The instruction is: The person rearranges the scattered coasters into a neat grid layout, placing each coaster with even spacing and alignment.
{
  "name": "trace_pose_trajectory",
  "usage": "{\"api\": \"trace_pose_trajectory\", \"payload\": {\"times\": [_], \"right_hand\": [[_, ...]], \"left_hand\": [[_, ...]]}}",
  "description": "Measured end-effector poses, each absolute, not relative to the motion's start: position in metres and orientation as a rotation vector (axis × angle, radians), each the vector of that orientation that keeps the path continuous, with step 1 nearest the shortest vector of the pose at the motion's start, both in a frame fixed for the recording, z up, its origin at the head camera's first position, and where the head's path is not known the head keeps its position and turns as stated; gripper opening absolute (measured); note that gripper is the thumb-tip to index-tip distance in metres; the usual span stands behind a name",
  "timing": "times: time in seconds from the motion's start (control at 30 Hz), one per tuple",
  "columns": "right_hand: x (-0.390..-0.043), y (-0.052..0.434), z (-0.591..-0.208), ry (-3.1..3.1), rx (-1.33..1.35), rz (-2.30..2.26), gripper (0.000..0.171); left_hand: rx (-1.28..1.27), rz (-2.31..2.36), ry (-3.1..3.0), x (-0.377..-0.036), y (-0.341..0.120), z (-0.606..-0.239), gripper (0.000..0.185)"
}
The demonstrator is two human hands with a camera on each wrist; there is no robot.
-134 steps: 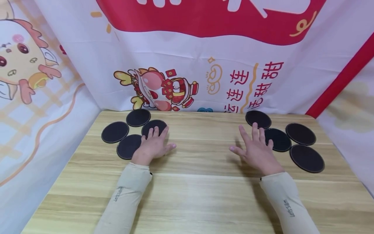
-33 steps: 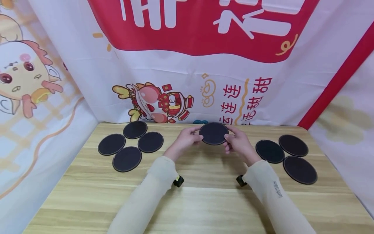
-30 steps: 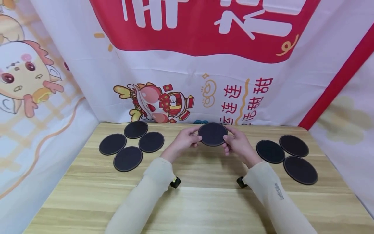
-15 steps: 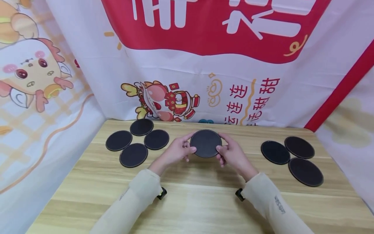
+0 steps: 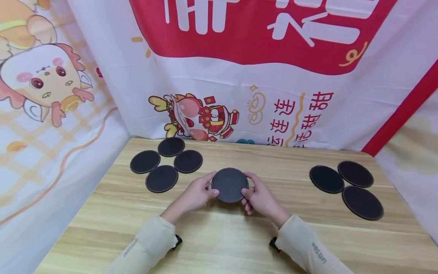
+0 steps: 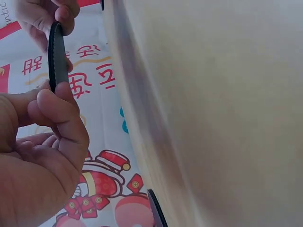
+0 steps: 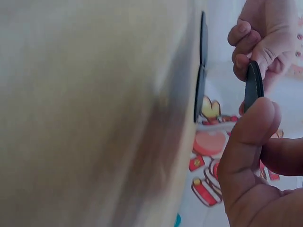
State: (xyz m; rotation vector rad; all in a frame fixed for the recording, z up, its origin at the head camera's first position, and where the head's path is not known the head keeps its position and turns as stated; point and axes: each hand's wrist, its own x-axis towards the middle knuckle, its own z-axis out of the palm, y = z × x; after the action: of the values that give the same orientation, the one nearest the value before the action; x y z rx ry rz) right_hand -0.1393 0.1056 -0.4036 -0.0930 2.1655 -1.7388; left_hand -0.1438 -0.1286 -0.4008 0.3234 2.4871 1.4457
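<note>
A round black coaster [image 5: 230, 185] with a stitched rim is held up over the middle of the table by both hands. My left hand [image 5: 197, 193] pinches its left edge between thumb and fingers, and my right hand [image 5: 259, 195] pinches the right edge the same way. Seen edge-on in the left wrist view, the coaster [image 6: 57, 56] is thin and hangs clear of the tabletop. The right wrist view likewise has the coaster [image 7: 253, 85] between both hands, part of it hidden behind the near thumb.
Several matching coasters [image 5: 162, 179] lie in a cluster at the back left of the wooden table [image 5: 219, 243]. Three more coasters [image 5: 363, 203] lie together at the back right. A printed cloth [image 5: 219, 80] hangs behind the table's rear edge.
Earlier both hands were apart over the two clusters. A coaster from the right cluster was then taken up in both hands, and it has since come toward the person and slightly left.
</note>
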Motion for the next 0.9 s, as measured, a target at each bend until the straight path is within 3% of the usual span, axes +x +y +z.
{"api": "trace_pose_trajectory", "payload": {"times": [0.4,0.9], "right_hand": [[-0.119,0.079,-0.416,2.065,-0.259,-1.69,0.063],[-0.115,0.048,-0.421,2.037,-0.253,-1.547,0.067]], "left_hand": [[0.339,1.286,2.588,-0.124,-0.163,-0.415,0.066],[0.25,0.972,2.594,-0.12,-0.185,-0.412,0.066]]}}
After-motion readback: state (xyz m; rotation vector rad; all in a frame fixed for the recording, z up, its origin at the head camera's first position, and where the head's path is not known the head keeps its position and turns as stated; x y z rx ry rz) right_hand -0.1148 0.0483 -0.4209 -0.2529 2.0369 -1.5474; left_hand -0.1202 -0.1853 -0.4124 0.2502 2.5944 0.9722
